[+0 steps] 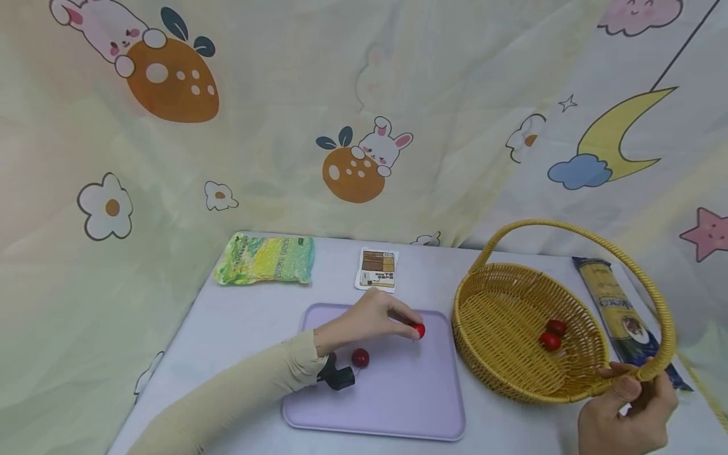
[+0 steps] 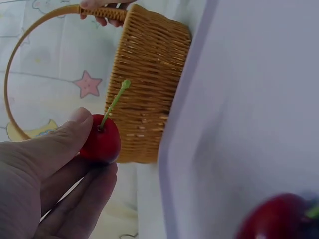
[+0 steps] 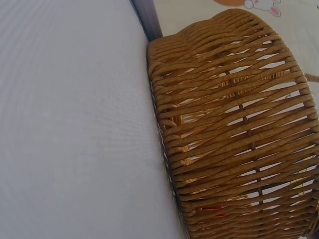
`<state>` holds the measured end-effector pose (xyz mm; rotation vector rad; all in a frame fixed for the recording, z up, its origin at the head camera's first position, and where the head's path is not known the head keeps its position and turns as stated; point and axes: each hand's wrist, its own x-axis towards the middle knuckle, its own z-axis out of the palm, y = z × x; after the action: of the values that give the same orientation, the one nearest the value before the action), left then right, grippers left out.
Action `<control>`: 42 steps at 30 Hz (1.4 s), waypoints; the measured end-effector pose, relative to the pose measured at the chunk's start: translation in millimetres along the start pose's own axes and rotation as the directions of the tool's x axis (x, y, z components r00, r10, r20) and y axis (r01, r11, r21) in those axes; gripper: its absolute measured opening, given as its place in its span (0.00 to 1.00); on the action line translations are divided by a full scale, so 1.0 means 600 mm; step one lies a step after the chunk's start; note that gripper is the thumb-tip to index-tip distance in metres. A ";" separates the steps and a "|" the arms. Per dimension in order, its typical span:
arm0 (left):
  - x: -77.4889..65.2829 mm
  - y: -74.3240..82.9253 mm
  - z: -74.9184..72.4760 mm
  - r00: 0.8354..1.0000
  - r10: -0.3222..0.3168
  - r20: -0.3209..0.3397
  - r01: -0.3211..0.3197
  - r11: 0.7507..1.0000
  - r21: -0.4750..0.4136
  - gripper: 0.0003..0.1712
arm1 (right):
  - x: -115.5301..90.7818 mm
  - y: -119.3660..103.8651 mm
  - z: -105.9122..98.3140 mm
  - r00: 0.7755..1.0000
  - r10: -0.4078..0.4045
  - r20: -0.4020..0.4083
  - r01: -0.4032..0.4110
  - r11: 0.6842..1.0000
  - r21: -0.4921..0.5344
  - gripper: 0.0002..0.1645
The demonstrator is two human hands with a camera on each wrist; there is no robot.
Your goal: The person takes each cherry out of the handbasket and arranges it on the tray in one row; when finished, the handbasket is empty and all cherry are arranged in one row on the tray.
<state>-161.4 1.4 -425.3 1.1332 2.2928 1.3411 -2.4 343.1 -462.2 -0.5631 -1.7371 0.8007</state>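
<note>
My left hand (image 1: 372, 319) pinches a red cherry (image 2: 101, 142) between thumb and fingers, above the far right part of the lilac tray (image 1: 409, 404). Its green stem sticks up in the left wrist view. Another cherry (image 1: 360, 357) lies on the tray below my wrist, and one more is partly hidden behind the wrist camera. My right hand (image 1: 625, 411) grips the wicker basket (image 1: 500, 328) where its handle meets the near right rim. Two red cherries (image 1: 550, 341) lie inside the basket. The right wrist view shows the woven side wall (image 3: 239, 129) close up.
Behind the tray lie a green and yellow packet (image 1: 267, 259) and a small white and brown sachet (image 1: 378, 268). A long yellow and blue package (image 1: 620, 306) lies right of the basket, partly behind its handle. A printed cloth (image 1: 273, 126) hangs behind the table.
</note>
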 end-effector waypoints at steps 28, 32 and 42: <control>-0.089 -0.045 0.008 0.996 -0.028 0.086 0.015 0.988 0.154 0.09 | -0.001 0.001 -0.003 1.000 -0.016 0.018 0.017 1.000 -0.017 0.22; -0.086 -0.045 0.010 0.995 -0.005 0.100 -0.013 0.983 0.181 0.10 | -0.001 0.003 -0.002 1.000 -0.004 0.021 0.004 1.000 -0.020 0.22; -0.075 -0.015 -0.013 0.998 -0.021 0.059 0.006 0.970 0.242 0.19 | 0.001 0.002 0.000 1.000 -0.002 0.013 0.002 1.000 -0.016 0.22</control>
<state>-140.4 -38.8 -435.8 1.2095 2.4641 1.0259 -2.5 344.5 -462.9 -0.5682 -1.7572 0.7913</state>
